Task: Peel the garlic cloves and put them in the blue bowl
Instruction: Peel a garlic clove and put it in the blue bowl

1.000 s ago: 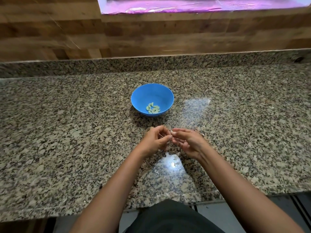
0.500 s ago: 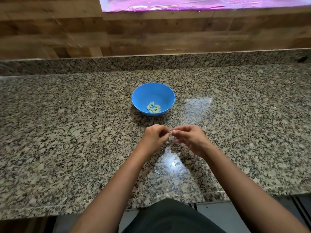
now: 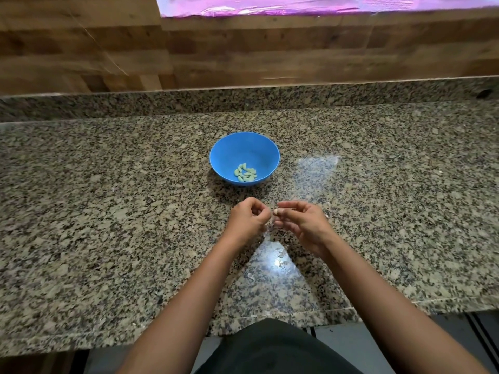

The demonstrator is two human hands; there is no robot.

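Granite, speckled grey and black, makes up the desk [image 3: 108,211], and the blue bowl [image 3: 229,147] stands near its middle, probably so that each finished piece can be dropped in with a short reach. Both hands work just in front of the bowl, raised a little above the stone, apart from it. The right hand [image 3: 302,225] has its grip pinched on a garlic clove [image 3: 276,211] between thumb and fingertips. The left hand [image 3: 249,221] has its fingers curled tight and its grip pinched at the clove's near end, apparently pulling at the skin. A small heap of peeled cloves [image 3: 245,173] lies in the bowl's bottom, so I judge the peeling to be well under way.
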